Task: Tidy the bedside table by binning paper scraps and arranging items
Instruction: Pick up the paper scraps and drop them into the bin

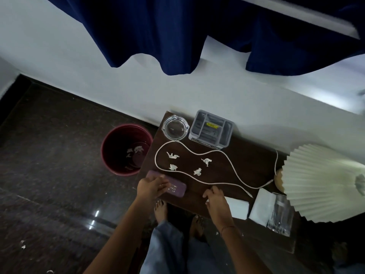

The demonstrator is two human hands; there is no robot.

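Note:
Several white paper scraps (173, 155) lie on the dark wooden bedside table (246, 161), inside a loop of white cable (197, 153). A maroon bin (126, 149) stands on the floor left of the table with a few scraps in it. My left hand (151, 187) rests on a purple case (176, 188) at the table's front left corner, fingers over its top. My right hand (215, 200) hovers over the front edge, fingers loosely curled, with something small and white by the thumb.
A glass ashtray (175, 127) and a grey organiser box (211, 129) stand at the back. White napkins (238, 207), a drinking glass (280, 214) and a pleated lamp shade (320, 182) are at the right. Scraps (22, 246) lie on the floor. A blue curtain (177, 32) hangs behind.

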